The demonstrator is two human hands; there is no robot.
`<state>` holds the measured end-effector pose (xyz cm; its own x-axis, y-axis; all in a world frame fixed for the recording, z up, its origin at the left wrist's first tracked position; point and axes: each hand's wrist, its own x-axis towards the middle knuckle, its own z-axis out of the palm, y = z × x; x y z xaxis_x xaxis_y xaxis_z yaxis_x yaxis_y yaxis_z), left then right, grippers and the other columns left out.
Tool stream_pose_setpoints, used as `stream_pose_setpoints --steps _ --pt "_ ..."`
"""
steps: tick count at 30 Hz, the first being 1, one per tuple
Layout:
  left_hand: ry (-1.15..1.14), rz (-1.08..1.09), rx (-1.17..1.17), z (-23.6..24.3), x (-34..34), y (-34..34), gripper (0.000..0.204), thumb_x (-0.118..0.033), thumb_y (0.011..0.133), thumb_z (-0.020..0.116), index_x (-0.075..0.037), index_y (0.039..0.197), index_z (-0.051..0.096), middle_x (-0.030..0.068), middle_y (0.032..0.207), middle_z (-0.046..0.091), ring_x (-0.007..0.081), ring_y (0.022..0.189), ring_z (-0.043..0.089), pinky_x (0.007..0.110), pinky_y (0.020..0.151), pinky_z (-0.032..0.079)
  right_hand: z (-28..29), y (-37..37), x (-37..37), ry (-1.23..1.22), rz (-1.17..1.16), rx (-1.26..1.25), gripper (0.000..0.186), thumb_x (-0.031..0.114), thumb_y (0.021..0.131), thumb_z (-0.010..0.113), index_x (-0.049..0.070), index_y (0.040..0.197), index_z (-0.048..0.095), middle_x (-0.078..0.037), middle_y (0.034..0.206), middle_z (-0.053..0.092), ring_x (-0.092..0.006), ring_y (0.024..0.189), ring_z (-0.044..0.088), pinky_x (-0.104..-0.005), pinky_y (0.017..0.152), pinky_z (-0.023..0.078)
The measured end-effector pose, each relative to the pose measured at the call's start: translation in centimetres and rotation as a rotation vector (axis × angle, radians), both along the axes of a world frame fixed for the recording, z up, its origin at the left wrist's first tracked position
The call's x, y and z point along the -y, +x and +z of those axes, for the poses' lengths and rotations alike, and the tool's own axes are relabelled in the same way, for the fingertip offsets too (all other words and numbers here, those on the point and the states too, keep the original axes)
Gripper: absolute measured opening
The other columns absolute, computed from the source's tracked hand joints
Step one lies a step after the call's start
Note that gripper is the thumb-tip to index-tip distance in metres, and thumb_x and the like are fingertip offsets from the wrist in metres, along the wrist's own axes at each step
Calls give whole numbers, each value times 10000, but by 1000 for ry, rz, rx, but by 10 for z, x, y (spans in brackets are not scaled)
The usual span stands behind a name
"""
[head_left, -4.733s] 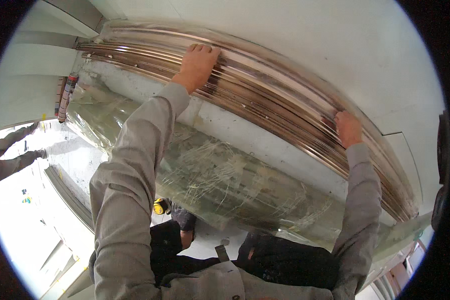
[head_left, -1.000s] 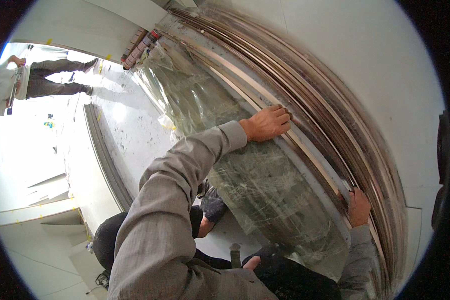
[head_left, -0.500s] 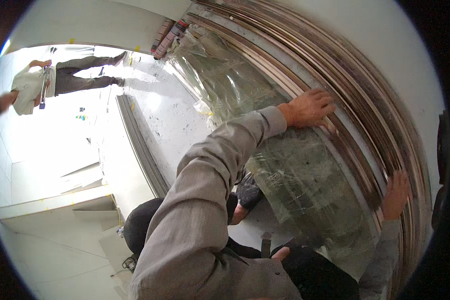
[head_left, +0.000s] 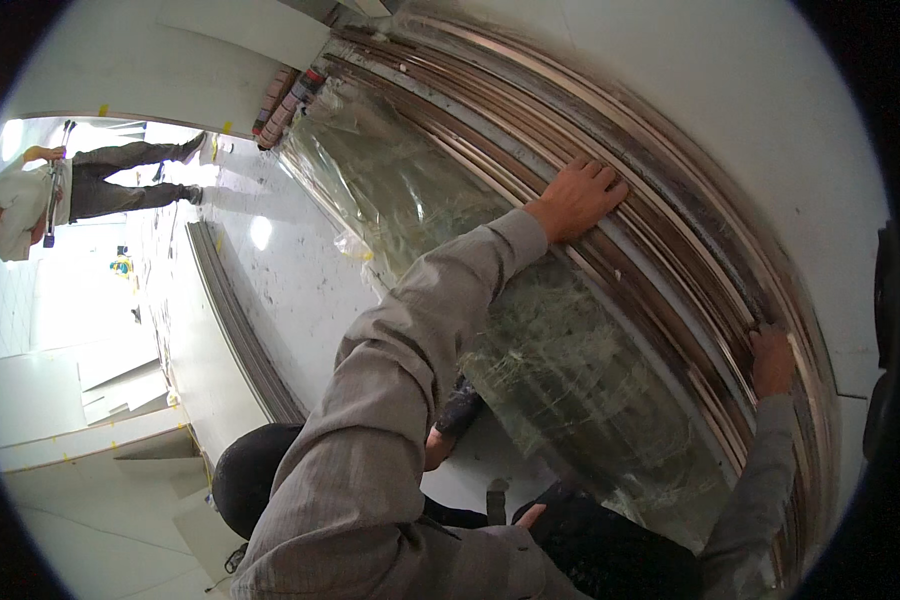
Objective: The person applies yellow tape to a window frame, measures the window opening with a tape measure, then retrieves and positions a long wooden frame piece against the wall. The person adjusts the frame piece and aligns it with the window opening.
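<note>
Long thin brown strips (head_left: 670, 283) lie side by side in several bundles along the wall. My left hand (head_left: 576, 203) reaches across the nearer strips, its fingers bent over the edge of the middle bundle. Farther right, my right hand (head_left: 772, 362) has its fingers curled over strips close to the wall; the fingertips are partly hidden. Beside the bundles, under my left forearm, stretches a long pile wrapped in clear, greenish plastic sheeting (head_left: 580, 375).
Two rolls (head_left: 288, 105) stand by the far end of the strips. A stack of long grey panels (head_left: 240, 320) lies to the left across the floor (head_left: 300, 240). Another person (head_left: 100, 185) stands at the far left holding a long tool. A pale wall (head_left: 730, 130) borders the strips.
The view has shifted, so the scene sits farther left. My left hand has moved from the nearer strips toward the middle bundle. My right hand stays on the strips near the wall.
</note>
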<state>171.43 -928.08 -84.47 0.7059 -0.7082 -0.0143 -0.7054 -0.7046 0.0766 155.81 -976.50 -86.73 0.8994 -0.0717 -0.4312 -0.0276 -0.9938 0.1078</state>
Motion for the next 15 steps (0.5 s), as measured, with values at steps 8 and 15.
stream_pose_setpoints --steps 8,15 --pt "45 -90 58 -4 -24 -29 362 -122 985 697 -67 1338 639 170 1247 656 362 1177 643 512 1073 522 -41 -22 39 61 137 -89 378 -2 1008 659 70 1379 668 -173 1430 638 -374 1333 601 -510 1111 550" --pt "-92 -148 161 -1 -17 -35 301 -121 957 725 -47 1240 653 166 1154 649 333 1068 639 484 947 536 -15 -38 86 -134 262 84 395 125 1055 634 67 1445 618 -212 1439 650 -407 1256 655 -546 1139 505"
